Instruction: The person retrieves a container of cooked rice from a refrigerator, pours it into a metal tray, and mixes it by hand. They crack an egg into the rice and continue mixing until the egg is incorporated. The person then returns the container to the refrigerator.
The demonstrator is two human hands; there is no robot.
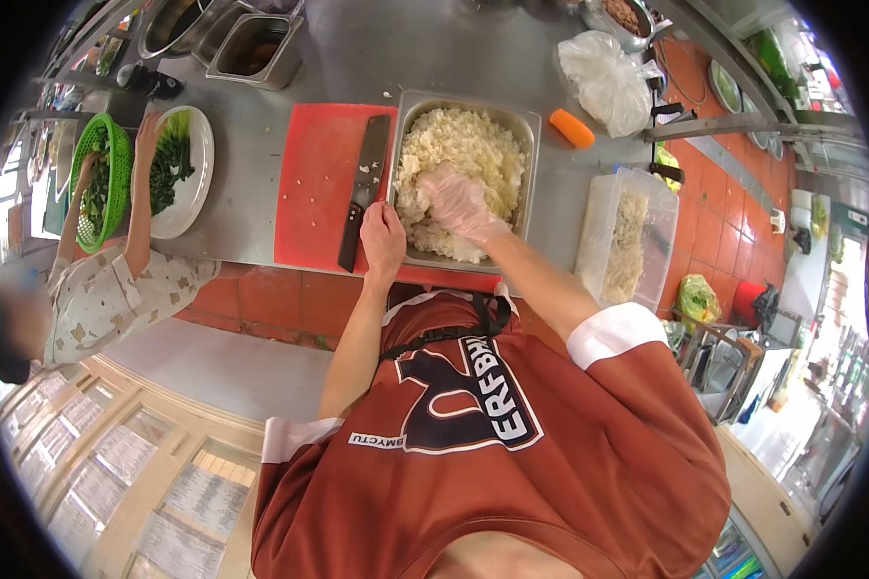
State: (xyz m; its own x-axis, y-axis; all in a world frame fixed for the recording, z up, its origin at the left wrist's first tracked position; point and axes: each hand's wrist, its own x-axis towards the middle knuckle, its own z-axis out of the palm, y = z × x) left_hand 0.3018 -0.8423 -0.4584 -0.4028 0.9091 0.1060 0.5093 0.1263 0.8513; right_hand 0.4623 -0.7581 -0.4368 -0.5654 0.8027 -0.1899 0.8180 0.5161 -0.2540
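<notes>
A deep stainless steel pan (534, 174) stands before me, heaped with what looks like cooked white rice (471, 137). My right hand (460, 203), in a clear plastic glove, is pressed into the rice; its fingertips are partly buried. Bare and curled, my left hand (384, 239) grips the pan's left rim near the front corner. Just left of that hand lies a kitchen knife (369, 163) with a black handle and white bits on its blade. It rests on a red cutting board (311, 188) that bears a few scattered crumbs and extends under the pan's front.
An orange carrot piece (571, 129) and a white plastic bag (605, 79) lie to the right, beyond a clear container (659, 239) of rice. At left, a co-worker's hands (148, 137) handle greens between a green basket (119, 166) and white platter (199, 188).
</notes>
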